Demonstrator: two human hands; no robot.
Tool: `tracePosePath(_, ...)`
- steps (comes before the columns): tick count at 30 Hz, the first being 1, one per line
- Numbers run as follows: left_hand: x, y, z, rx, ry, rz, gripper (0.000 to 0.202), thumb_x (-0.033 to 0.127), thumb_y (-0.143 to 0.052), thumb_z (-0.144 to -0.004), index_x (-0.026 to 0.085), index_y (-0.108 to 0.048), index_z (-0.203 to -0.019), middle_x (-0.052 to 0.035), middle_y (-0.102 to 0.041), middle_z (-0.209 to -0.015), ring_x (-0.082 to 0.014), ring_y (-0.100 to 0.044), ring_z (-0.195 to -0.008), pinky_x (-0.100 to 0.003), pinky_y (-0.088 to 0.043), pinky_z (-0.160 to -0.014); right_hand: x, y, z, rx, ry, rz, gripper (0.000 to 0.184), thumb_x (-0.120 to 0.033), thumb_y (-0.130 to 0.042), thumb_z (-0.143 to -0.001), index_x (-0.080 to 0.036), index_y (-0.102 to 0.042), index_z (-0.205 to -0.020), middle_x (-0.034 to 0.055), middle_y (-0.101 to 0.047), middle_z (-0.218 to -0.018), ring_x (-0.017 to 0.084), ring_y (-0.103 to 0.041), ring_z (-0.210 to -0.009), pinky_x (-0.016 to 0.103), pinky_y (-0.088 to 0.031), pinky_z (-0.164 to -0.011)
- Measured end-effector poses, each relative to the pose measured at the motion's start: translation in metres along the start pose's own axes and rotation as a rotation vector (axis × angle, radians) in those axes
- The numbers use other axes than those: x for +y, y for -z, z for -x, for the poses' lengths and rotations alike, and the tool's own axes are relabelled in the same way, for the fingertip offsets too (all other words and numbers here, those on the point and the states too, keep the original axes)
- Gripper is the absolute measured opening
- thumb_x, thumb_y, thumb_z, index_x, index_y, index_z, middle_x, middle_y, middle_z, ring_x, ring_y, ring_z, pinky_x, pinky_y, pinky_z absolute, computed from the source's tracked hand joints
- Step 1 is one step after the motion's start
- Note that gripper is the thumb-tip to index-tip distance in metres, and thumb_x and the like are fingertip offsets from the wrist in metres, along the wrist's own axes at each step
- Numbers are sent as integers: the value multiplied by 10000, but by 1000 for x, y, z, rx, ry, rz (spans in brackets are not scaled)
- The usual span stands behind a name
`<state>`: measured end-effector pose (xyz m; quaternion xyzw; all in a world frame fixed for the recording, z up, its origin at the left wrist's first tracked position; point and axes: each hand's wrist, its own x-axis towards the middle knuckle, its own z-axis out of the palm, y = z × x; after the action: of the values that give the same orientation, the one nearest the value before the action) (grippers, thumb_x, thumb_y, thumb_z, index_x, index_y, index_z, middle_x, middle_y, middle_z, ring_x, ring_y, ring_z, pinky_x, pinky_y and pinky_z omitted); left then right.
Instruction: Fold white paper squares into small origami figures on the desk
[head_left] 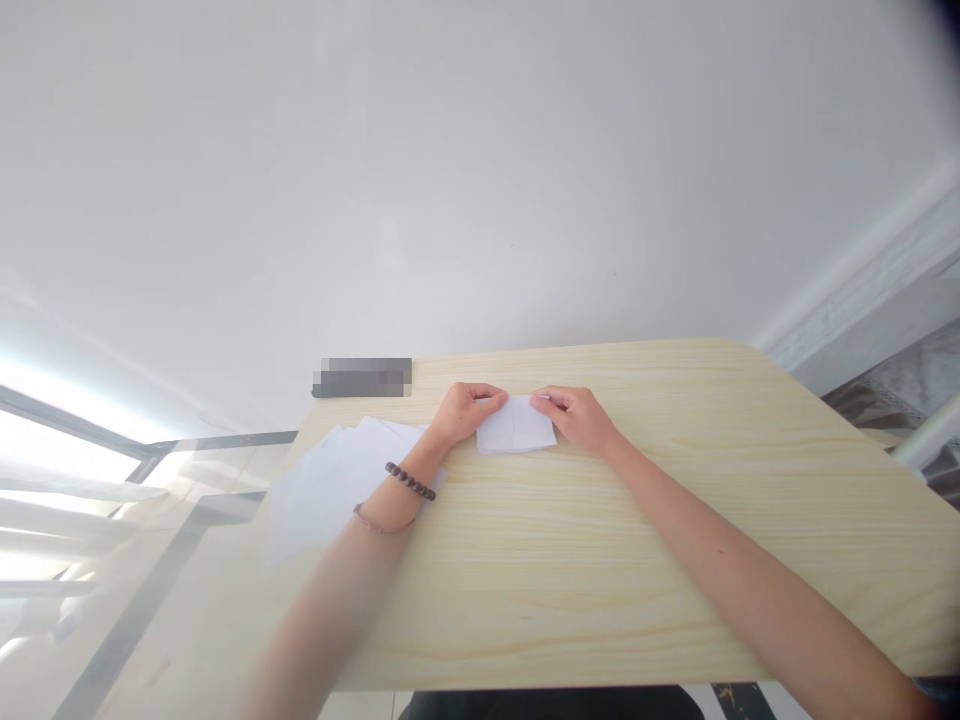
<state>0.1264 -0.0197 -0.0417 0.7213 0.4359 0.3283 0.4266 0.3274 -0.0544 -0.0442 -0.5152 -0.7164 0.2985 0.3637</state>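
Note:
A small folded piece of white paper [516,428] lies on the light wooden table [637,540] near its far edge. My left hand [465,408] pinches the paper's upper left corner with curled fingers. My right hand [577,415] pinches its upper right corner the same way. Both hands rest on the tabletop on either side of the paper. A dark bead bracelet and a thin cord sit on my left wrist.
A loose stack of white paper sheets [330,480] lies on the table's left side, partly under my left forearm. A dark flat object [360,378] sits at the table's far left edge. A white wall stands behind the table.

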Motion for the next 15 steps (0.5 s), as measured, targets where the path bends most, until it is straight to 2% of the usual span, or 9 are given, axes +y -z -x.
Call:
tracePosePath(3,-3,0,-2,12,-16,-10,316,402,-533,-740,123,-671,-797,-51,-665,-842,-167,-575,-767,-237,-430,-664,1,0,0,18,-28,-17,324,-452,-454,-778,-182,-618,-703,-1,-570,-608,130,-479,-568,240,-338,-514)
tracePosePath(10,-3,2,0,-34,22,53,328,404,-573,-715,124,-609,-882,-37,-631,-753,-118,-547,-626,-208,-414,-550,5,1,0,60,-87,-111,343,-470,-462,-776,-163,-614,-771,-6,-542,-568,102,-436,-498,219,-316,-451)
tracePosePath(15,3,1,3,-86,26,8,486,429,-672,-623,141,-569,-1001,-33,-620,-787,-129,-547,-651,-209,-416,-532,6,-1,-1,86,-81,-160,349,-471,-473,-775,-163,-620,-847,14,-586,-636,117,-493,-547,220,-360,-477)
